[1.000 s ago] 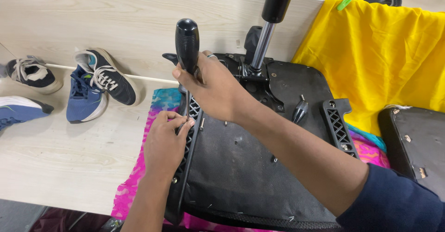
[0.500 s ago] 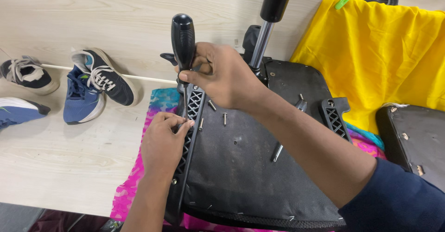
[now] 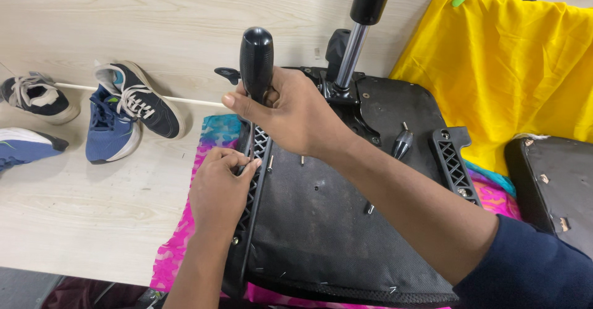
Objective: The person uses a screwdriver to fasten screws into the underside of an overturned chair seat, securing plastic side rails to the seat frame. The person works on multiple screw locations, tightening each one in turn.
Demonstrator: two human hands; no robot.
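1. Head view: a black screwdriver handle (image 3: 256, 62) is grasped upright by the right hand (image 3: 296, 114), its grip clenched, above the overturned chair seat (image 3: 333, 222).
2. The seat's black bracket (image 3: 250, 185) is pinched by the left hand (image 3: 219, 191); loose screws (image 3: 270, 163) lie beside it.

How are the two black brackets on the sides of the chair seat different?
The left bracket is gripped by the left hand, with the right hand holding a screwdriver over it. The right bracket lies untouched, fully in view. Both are black lattice plastic, lying along the seat edges.
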